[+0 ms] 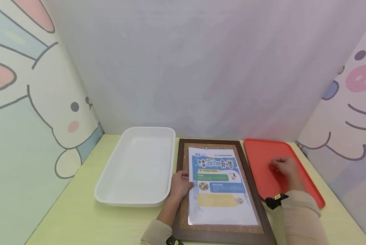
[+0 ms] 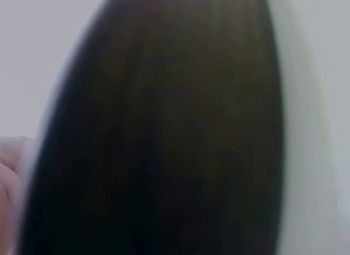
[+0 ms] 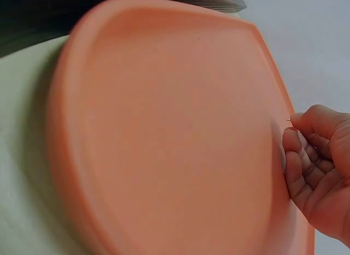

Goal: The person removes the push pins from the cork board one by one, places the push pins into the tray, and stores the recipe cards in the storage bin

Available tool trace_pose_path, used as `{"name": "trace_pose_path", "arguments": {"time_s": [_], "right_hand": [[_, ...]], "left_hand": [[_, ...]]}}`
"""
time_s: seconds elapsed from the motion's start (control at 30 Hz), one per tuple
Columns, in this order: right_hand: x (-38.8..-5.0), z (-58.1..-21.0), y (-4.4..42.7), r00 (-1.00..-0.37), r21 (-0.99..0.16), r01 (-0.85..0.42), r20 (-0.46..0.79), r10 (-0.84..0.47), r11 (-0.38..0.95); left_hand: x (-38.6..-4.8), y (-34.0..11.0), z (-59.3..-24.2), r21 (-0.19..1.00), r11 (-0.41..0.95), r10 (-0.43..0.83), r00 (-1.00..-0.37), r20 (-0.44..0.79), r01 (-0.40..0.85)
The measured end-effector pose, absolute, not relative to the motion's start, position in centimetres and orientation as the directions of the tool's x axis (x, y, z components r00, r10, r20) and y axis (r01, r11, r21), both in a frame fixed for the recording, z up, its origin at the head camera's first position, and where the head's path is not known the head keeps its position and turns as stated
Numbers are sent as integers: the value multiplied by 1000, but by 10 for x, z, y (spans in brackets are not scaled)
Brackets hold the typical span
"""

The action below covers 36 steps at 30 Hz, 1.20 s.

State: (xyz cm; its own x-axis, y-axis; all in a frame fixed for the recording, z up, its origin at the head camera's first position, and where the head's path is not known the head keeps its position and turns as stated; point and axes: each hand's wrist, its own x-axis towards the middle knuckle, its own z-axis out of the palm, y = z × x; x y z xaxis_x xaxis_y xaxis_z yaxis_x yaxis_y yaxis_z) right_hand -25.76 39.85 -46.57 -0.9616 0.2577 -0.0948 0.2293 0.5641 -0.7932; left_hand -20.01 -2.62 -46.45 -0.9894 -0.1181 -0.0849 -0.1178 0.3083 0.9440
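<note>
- One white tub (image 1: 137, 163) stands left of centre in the frame.
- Left hand (image 1: 180, 185), lower centre, touches the left edge of the paper sheet (image 1: 222, 185), probably to steady it; whether it pinches or only presses, I cannot tell. The left wrist view is mostly dark blur, with the hand cut off.
- The sheet lies on the brown-framed board (image 1: 258, 204), lower centre; two small pins (image 1: 206, 148) at its top edge seem to fix it. Its finest print is unreadable.
- Red tray (image 1: 259, 160), lower right, sits just beside the board, perhaps for easy reach.
- Right hand (image 1: 285, 167), above the tray, pinches a thin sliver (image 3: 289, 120), maybe a pin, mostly hidden by fingertips.
</note>
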Motion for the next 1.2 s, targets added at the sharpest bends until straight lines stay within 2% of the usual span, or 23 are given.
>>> {"name": "trace_pose_path", "arguments": {"time_s": [0.23, 0.37, 0.5, 0.8, 1.2], "right_hand": [[-257, -463, 397, -969, -782, 219, -106, 221, 583], [-252, -445, 389, -989, -756, 143, -84, 121, 638], [-247, -432, 385, -993, -760, 105, -115, 27, 641], [-247, -427, 374, -985, -736, 40, -143, -97, 676], [-269, -437, 341, -989, -734, 42, -126, -75, 678]], "left_hand": [[-201, -28, -465, 947, 307, -109, -992, -62, -93], [-202, -28, -466, 944, 313, -119, -990, -73, -107], [-203, -28, -465, 945, 309, -116, -990, -77, -110], [-202, -27, -466, 947, 303, -100, -991, -85, -111], [-202, -26, -467, 945, 303, -114, -989, -90, -121]]}}
